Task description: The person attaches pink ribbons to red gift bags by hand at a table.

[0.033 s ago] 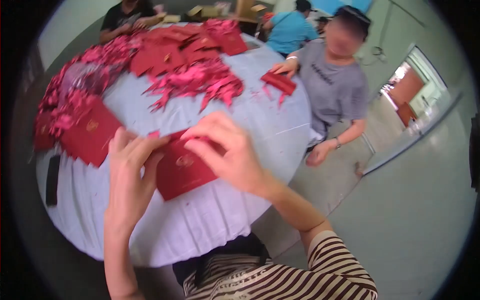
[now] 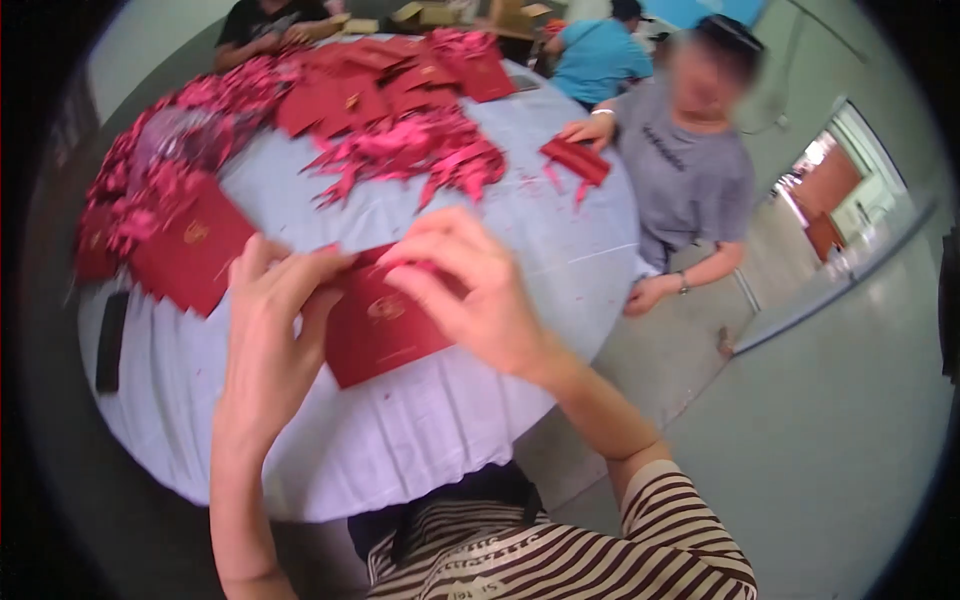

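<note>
In front of me I hold up a flat red paper packet (image 2: 385, 345) with a gold emblem, tilted above the table. My left hand (image 2: 275, 325) pinches its upper left corner between thumb and fingers. At the upper edge, towards the right, my right hand (image 2: 475, 285) has thumb and fingertips pinched together. A bit of pink ribbon seems to show by those fingertips, though the fingers partly cover it. Left of my left hand lies a fanned stack of similar red packets (image 2: 196, 245).
A white-covered round table (image 2: 560, 240) bears pink ribbons (image 2: 410, 150), more red packets (image 2: 335, 100), a clear plastic bag (image 2: 190, 140) and a black strip (image 2: 112, 342). To the right, a person in grey (image 2: 690, 170) rests a hand on a red packet (image 2: 577, 160). Others sit farther back.
The whole scene has shifted slightly right and up in the picture. Both my hands keep their hold on the red packet.
</note>
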Available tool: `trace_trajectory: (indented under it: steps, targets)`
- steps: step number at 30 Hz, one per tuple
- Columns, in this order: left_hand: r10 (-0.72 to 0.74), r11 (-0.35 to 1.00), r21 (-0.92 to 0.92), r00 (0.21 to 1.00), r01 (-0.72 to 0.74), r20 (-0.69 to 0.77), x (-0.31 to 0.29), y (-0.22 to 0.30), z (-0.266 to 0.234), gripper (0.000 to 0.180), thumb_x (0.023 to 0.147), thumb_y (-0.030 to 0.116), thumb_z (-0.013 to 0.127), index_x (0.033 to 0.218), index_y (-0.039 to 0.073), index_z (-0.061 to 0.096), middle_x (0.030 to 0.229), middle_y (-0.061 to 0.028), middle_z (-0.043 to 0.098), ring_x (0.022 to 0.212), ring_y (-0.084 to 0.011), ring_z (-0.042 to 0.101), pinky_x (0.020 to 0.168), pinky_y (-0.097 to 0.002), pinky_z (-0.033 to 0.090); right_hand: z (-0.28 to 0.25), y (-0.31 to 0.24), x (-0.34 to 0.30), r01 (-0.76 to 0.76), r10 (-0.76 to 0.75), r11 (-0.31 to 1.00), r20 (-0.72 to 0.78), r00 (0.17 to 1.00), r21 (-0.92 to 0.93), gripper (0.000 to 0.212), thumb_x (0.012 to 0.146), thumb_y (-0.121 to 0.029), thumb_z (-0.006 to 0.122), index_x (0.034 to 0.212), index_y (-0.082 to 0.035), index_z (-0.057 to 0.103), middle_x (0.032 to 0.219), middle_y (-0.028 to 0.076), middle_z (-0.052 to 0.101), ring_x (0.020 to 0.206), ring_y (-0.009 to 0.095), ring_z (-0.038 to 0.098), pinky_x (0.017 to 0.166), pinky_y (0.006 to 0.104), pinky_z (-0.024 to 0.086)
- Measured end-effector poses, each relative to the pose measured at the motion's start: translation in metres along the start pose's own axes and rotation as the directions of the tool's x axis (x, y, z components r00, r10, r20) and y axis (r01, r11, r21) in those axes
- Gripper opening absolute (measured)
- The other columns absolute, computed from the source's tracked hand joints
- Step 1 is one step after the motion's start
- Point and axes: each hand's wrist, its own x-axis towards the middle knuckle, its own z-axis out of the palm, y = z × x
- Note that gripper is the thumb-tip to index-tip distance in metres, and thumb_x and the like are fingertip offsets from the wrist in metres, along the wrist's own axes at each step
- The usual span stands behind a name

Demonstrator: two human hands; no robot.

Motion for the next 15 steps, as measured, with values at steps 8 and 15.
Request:
trace_trajectory:
  steps: [8, 15]
  targets:
    - [-0.077, 0.997, -0.008, 0.992, 0.078, 0.097, -0.003, -0.016, -0.019, 0.029, 0.072, -0.006, 0.064, 0.099, 0.005, 0.066, 0.084, -0.0043, 0.066, 0.083, -0.0214, 0.047, 0.079, -0.0329, 0.036, 0.006, 0.003, 0.0, -0.064, 0.057, 0.998, 0.2, 0.978, 0.027, 0.01, 0.079, 0.003, 0.067, 0.088, 0.002, 0.064, 0.093, 0.012, 0.061, 0.085, 0.021, 0.06, 0.071, 0.0283, 0.047]
    - [-0.117, 0.968, -0.195, 0.97, 0.16, 0.212, 0.003, -0.033, -0.022, 0.018, 0.076, -0.006, 0.062, 0.091, 0.001, 0.066, 0.079, -0.0077, 0.063, 0.068, -0.0143, 0.051, 0.059, -0.0299, 0.042, 0.013, -0.006, -0.005, -0.142, 0.137, 0.99, 0.168, 0.976, 0.019, 0.01, 0.08, 0.004, 0.065, 0.089, 0.002, 0.063, 0.092, 0.01, 0.059, 0.083, 0.018, 0.059, 0.07, 0.0263, 0.046]
